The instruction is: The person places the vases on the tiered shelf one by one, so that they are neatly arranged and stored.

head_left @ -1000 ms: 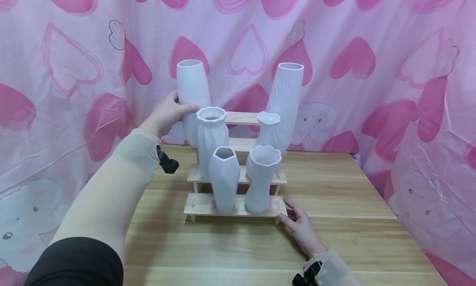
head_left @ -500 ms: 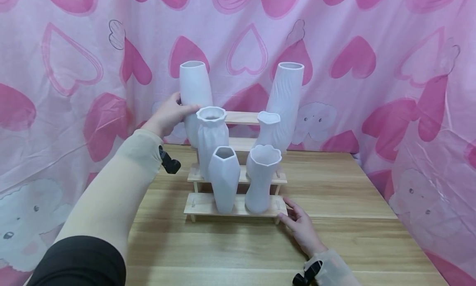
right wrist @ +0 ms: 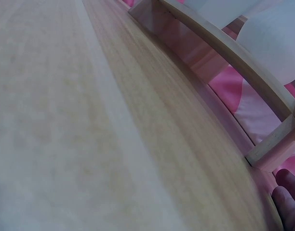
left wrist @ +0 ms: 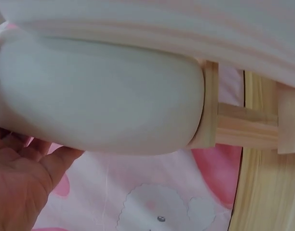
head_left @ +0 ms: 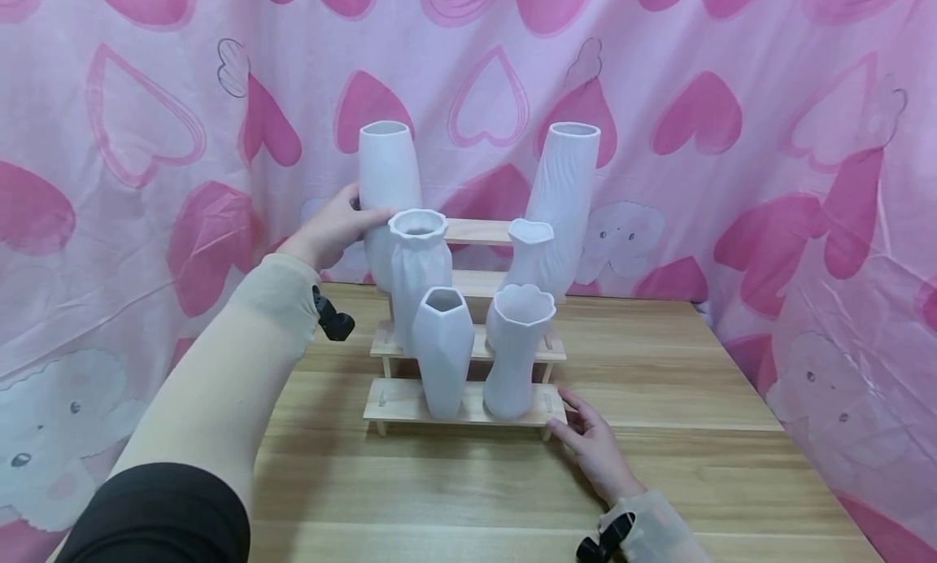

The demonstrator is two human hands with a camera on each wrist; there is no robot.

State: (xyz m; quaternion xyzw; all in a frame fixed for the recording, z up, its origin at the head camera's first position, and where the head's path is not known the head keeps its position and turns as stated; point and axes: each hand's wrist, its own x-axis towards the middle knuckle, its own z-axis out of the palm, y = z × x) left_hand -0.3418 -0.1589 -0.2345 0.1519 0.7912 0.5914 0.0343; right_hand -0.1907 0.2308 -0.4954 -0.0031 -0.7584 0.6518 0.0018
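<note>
My left hand (head_left: 331, 228) holds a tall smooth white vase (head_left: 390, 168) at the back left, thumb across its near side and fingers partly hidden behind it. The left wrist view shows this vase (left wrist: 104, 96) with its base at the top shelf of a tiered wooden stand (left wrist: 210, 110). At the front right corner of the stand (head_left: 398, 400), my right hand (head_left: 596, 453) grips the end of the lowest shelf, thumb at the front edge. Only some fingertips (right wrist: 288, 197) show in the right wrist view, near a stand leg (right wrist: 270, 144).
A ribbed tall vase (head_left: 562, 205) stands back right. Lower tiers bear a ruffled-rim vase (head_left: 419, 282), a small flared vase (head_left: 529, 250), a faceted vase (head_left: 442, 355) and a scalloped-rim vase (head_left: 516, 355). Behind the wooden table (head_left: 659, 368) hangs a pink heart-print curtain (head_left: 468, 58).
The tall smooth vase in my left hand has shifted slightly to the right and looks more upright. My right hand has stayed at the stand's corner.
</note>
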